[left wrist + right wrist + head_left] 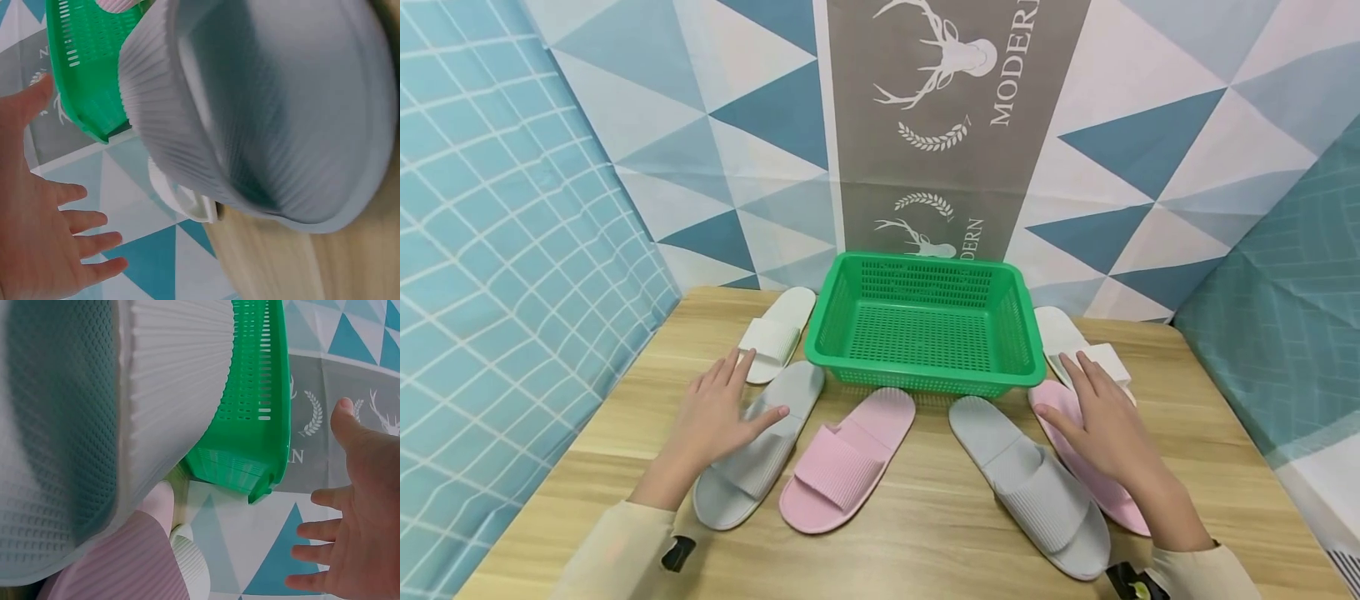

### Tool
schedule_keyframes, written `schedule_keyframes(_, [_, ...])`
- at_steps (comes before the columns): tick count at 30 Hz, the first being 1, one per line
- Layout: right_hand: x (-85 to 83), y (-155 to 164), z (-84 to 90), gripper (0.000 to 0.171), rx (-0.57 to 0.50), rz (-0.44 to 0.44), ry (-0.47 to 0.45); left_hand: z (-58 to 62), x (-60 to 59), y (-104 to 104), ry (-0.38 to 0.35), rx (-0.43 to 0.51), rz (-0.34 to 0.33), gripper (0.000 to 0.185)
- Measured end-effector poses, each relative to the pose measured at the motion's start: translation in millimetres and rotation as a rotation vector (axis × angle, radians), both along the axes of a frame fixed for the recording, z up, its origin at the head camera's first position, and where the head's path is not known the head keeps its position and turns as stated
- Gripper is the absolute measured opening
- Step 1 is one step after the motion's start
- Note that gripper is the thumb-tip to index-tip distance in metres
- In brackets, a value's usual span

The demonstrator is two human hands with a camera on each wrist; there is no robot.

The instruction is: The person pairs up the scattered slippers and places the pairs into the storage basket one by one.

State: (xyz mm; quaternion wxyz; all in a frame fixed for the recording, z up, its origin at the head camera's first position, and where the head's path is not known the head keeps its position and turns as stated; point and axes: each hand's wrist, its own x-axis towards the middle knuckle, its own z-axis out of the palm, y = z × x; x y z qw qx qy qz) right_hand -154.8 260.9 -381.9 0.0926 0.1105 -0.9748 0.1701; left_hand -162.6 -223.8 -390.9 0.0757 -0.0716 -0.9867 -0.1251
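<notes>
My left hand (717, 418) hovers with fingers spread over the left grey slipper (752, 467), holding nothing. Just beyond its fingertips lies a white slipper (771, 337). A pink slipper (842, 471) rests to its right. On the other side, my right hand (1101, 427) is spread above the second pink slipper (1123, 504), partly covering it. Nearby are another grey slipper (1037, 483) and another white slipper (1108, 360). Both wrist views show the palms bare, with a grey slipper (300, 112) large in the left wrist view and the other grey slipper (169, 369) in the right.
A green plastic basket (925, 379) with nothing inside stands at the back middle of the wooden table (910, 542), between the slippers. Behind it hangs a patterned cloth backdrop (775, 167). Tiled-pattern sheets (497, 208) close off both sides.
</notes>
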Motion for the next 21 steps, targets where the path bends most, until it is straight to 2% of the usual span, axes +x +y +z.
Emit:
schedule_keyframes(8, [2.0,-3.9,2.2,0.086,-0.018,-0.006,-0.071,-8.2,3.6,-4.3,-0.015,0.004,0.005,0.1])
schedule_keyframes(15, [11.7,-6.7,-2.8,0.084,-0.014,-0.008,-0.062,-14.1,8.3,-8.1,-0.011,0.008,-0.018,0.1])
schedule_keyframes(21, [20.1,-7.0,-9.4,0.084,-0.03,-0.002,-0.057,-16.3,12.5,-7.2,-0.08,0.018,-0.004,0.1])
